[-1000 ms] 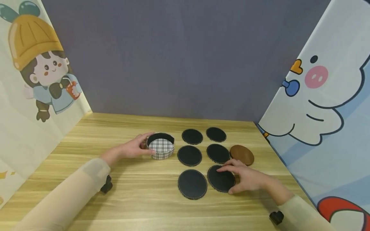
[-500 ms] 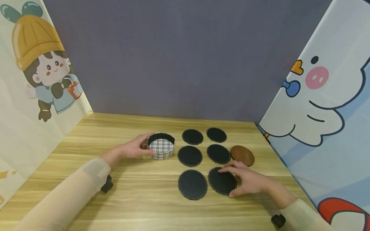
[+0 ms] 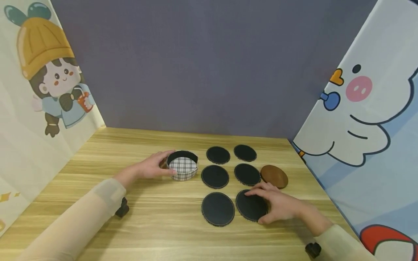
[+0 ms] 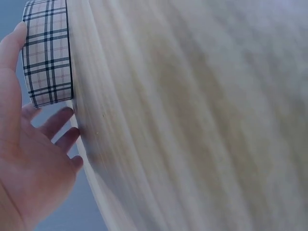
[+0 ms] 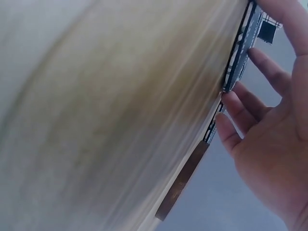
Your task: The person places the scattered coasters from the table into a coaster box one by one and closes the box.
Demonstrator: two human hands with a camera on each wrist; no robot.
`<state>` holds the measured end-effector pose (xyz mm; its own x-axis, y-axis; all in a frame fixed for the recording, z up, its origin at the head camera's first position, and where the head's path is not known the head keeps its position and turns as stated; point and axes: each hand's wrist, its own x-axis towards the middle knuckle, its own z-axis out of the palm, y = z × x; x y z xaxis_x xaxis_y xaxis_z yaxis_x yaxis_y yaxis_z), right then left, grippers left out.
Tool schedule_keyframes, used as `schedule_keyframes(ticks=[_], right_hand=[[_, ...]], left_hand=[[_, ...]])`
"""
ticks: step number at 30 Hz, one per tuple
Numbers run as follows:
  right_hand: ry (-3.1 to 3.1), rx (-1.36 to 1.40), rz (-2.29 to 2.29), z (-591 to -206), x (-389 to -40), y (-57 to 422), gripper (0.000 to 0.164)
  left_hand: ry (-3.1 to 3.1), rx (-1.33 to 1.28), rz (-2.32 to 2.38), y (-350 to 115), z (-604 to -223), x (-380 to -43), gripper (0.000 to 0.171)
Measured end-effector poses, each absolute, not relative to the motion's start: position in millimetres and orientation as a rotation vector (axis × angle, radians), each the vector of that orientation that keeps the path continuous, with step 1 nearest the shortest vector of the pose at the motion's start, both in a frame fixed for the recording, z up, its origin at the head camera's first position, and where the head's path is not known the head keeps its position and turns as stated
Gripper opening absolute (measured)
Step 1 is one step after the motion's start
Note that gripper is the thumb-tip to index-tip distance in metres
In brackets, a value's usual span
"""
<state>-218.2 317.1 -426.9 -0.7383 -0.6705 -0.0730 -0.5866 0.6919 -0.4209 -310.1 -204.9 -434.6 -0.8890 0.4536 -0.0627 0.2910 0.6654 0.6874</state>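
My left hand holds a round coaster holder, plaid with a black inner back wall, thumb at its near side and index finger behind. In the left wrist view the thumb lies against the holder's plaid wall, other fingers spread. My right hand grips a round black coaster at the front right of two columns, thumb at its near edge, index finger on its far part. The right wrist view shows this coaster edge-on against the fingers.
More black coasters lie flat: one at front left, a middle pair and a back pair. A brown disc sits right of the middle row, beyond my right hand. A grey panel stands behind the wooden table.
The front right coaster has shifted slightly right and towards me along with my right hand. My left hand and the holder stay in place.
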Motion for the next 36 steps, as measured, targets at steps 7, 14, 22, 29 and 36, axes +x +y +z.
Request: schedule_keyframes(ticks=[7,14,22,29,36], right_hand=[[2.703,-0.989,-0.589,-428.6,-217.9,318.2,0.085],[2.807,-0.958,-0.626,-427.5,-222.0,317.5,0.086],[2.922,-1.012,-0.696,-424.7,-231.8,311.8,0.083],[2.954,-0.993,-0.731,-424.3,-241.3,302.5,0.08],[2.95,-0.901,-0.736,-422.4,-250.6,287.8,0.08]], left_hand=[[2.546,0.613,1.121,-203.6,-432.7,-310.0,0.111],[2.542,0.602,1.126,-204.4,-431.6,-310.3,0.111],[2.525,0.608,1.159,-205.1,-431.2,-308.8,0.111],[2.509,0.606,1.182,-204.6,-432.3,-307.2,0.111],[2.504,0.593,1.193,-204.6,-435.8,-306.4,0.112]])
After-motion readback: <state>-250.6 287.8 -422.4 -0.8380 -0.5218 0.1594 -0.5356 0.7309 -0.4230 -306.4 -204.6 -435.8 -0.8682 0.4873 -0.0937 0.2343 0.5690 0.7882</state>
